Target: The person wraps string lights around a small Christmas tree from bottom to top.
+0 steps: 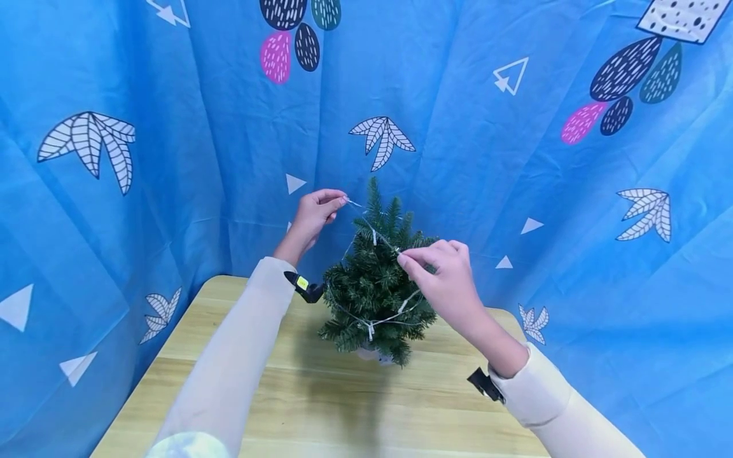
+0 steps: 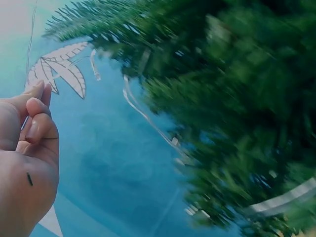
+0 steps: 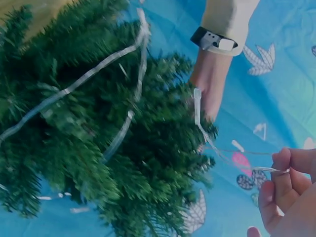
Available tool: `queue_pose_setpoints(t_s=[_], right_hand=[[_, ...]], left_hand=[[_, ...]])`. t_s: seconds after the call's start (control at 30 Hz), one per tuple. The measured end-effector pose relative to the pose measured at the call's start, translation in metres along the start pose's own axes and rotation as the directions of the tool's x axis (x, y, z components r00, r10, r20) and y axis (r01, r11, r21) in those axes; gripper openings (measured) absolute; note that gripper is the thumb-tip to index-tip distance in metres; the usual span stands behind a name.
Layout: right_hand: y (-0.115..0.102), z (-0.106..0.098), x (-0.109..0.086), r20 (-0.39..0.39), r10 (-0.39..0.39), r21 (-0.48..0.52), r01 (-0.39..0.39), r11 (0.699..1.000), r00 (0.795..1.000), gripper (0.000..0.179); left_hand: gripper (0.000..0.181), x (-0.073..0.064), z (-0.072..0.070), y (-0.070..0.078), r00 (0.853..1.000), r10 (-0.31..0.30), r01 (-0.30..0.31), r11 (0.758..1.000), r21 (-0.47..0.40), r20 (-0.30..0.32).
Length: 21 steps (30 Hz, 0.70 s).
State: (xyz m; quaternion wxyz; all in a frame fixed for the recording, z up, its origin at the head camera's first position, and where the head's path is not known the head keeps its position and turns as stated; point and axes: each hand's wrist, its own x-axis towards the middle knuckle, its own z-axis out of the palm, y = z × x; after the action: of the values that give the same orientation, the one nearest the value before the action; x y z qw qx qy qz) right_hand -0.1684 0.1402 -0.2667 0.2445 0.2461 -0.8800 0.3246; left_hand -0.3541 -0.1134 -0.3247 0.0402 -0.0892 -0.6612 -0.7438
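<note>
A small green artificial Christmas tree [image 1: 372, 280] stands on the table, its base mostly hidden under the lower branches. Around it runs a clear string of fairy lights [image 1: 371, 329] with small white bulbs. Up at the left of the treetop, my left hand [image 1: 318, 213] pinches the string between thumb and forefinger; the left wrist view shows that hand [image 2: 34, 133] beside the branches. On the tree's right side, my right hand [image 1: 441, 270] pinches another stretch of the same string. Between the two hands the wire crosses in front of the upper branches.
The light wooden table [image 1: 275, 407] reaches to a blue patterned cloth [image 1: 240, 159] hanging behind and on both sides. Black straps with small devices, such as the right wrist strap [image 1: 485, 385], sit at both wrists.
</note>
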Motion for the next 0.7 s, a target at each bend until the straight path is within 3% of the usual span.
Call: queue_pose_setpoints(t_s=[0.3, 0.5, 0.7], right_hand=[[-0.002, 0.010, -0.026, 0.047, -0.063, -0.019, 0.064, 0.998, 0.997, 0.009], [-0.001, 0.012, -0.043, 0.054, -0.120, -0.032, 0.122, 0.992, 0.991, 0.005], [0.000, 0.012, -0.058, 0.035, -0.166, -0.049, 0.168, 0.985, 0.985, 0.005]], left_hand=[[0.034, -0.020, -0.008, -0.034, 1.000, 0.017, -0.017, 0.999, 0.044, 0.011], [0.032, -0.033, -0.008, -0.047, 0.998, 0.041, -0.045, 0.996, 0.077, 0.057], [0.030, -0.044, -0.008, -0.055, 0.992, 0.073, -0.090, 0.981, 0.171, 0.104]])
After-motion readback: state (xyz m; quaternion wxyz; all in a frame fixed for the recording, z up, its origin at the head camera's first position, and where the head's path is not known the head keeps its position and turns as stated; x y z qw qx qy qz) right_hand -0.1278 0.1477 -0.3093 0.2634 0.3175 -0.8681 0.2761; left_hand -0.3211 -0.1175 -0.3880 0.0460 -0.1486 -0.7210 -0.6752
